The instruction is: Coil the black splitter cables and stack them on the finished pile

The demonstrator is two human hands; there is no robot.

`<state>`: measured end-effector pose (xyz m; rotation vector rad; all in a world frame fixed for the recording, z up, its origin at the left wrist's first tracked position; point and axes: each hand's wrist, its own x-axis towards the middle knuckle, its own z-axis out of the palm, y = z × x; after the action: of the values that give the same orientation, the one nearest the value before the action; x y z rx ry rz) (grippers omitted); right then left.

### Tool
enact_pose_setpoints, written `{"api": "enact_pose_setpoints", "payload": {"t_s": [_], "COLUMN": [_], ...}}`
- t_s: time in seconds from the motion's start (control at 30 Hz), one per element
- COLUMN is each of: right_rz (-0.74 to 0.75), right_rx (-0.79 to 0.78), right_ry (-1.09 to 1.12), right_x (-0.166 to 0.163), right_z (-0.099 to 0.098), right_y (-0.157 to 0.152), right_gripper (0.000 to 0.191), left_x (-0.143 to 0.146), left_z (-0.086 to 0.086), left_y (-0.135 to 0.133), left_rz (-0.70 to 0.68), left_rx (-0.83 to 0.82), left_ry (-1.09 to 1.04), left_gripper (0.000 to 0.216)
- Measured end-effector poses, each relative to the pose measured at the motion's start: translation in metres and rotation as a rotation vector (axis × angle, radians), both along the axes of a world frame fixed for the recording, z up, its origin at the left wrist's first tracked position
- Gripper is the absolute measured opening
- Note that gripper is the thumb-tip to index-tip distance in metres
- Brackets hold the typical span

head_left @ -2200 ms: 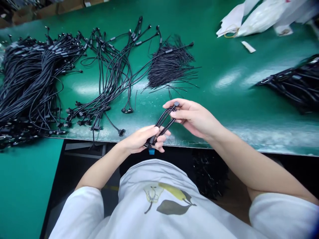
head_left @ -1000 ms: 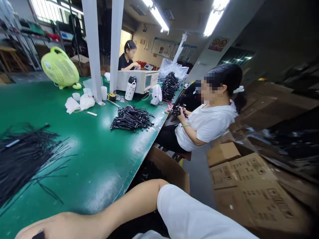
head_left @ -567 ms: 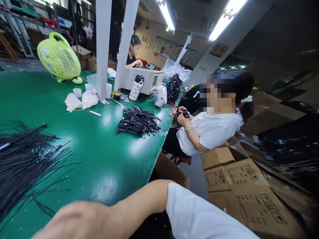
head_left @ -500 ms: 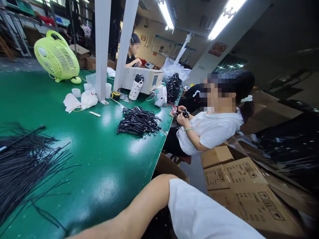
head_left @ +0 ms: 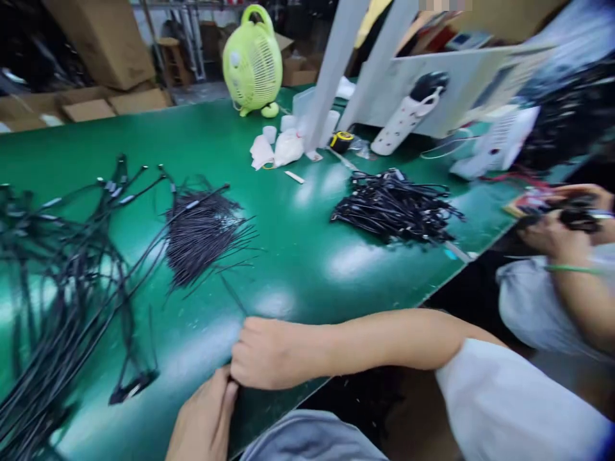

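My right hand (head_left: pixel 262 352) rests at the near edge of the green table (head_left: pixel 298 262), its fingers curled under into a closed fist. My left hand (head_left: pixel 202 419) comes up from below with its fingers pressed together against the right hand. Only a dark sliver shows where they meet, so I cannot make out what they grip. A fanned bundle of thin black ties (head_left: pixel 202 234) lies just beyond the hands. Loose black cables with connectors (head_left: pixel 62 275) spread over the left of the table.
A heap of bundled black cables (head_left: pixel 394 205) lies to the right, and a co-worker's hands (head_left: pixel 557 224) hold a dark part past the table edge. At the back stand a green fan (head_left: pixel 252 61), white posts, a white power strip (head_left: pixel 406 118), white wads (head_left: pixel 278 148) and cardboard boxes (head_left: pixel 106 38).
The view has swung from the room and the co-workers back down onto the table. Both my hands are in view again, together at the near edge.
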<state>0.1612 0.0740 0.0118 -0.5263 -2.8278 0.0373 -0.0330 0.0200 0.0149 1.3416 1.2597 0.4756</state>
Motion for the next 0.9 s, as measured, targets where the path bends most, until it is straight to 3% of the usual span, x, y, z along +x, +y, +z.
{"api": "enact_pose_setpoints", "payload": {"t_s": [0.07, 0.13, 0.2, 0.23, 0.27, 0.33, 0.43, 0.53, 0.73, 0.8, 0.9], "right_rz": [0.018, -0.001, -0.246, -0.526, -0.689, -0.83, -0.842, -0.891, -1.01, -0.94, -0.692], "right_rx": [-0.03, -0.164, -0.32, -0.371, -0.375, -0.412, -0.478, -0.47, -0.409, -0.48, -0.721], "right_ry": [-0.033, 0.003, 0.111, 0.184, 0.211, 0.186, 0.082, 0.017, 0.011, 0.076, 0.206], "right_x": [0.007, 0.021, 0.044, 0.056, 0.068, 0.086, 0.092, 0.085, 0.081, 0.069, 0.039], "right_z": [0.007, 0.017, 0.028, 0.031, 0.032, 0.026, 0.01, 0.001, 0.01, 0.011, 0.01], "right_y": [0.002, 0.017, 0.045, 0.061, 0.077, 0.104, 0.118, 0.111, 0.066, 0.04, -0.004], "right_gripper": [0.024, 0.021, 0.019, 0.021, 0.025, 0.022, 0.011, 0.008, 0.011, 0.012, 0.009], "left_x": [-0.001, 0.001, 0.003, 0.004, 0.005, 0.006, 0.008, 0.008, 0.008, 0.014, 0.024], "left_z": [-0.007, -0.015, -0.02, -0.022, -0.022, -0.019, -0.014, -0.013, -0.016, -0.014, -0.011], "left_y": [-0.003, -0.003, -0.003, -0.003, -0.003, -0.004, -0.005, -0.003, -0.003, -0.006, -0.008], "left_rz": [0.036, 0.044, 0.061, 0.081, 0.111, 0.178, 0.237, 0.263, 0.317, 0.314, 0.253], "left_rx": [0.026, 0.047, 0.069, 0.076, 0.081, 0.082, 0.066, 0.048, -0.007, -0.059, -0.096], "left_ry": [0.043, 0.065, 0.064, 0.051, 0.033, -0.013, -0.071, -0.144, -0.429, -0.567, -0.691], "left_gripper": [0.026, 0.02, 0.026, 0.031, 0.036, 0.041, 0.043, 0.042, 0.034, 0.033, 0.047]}}
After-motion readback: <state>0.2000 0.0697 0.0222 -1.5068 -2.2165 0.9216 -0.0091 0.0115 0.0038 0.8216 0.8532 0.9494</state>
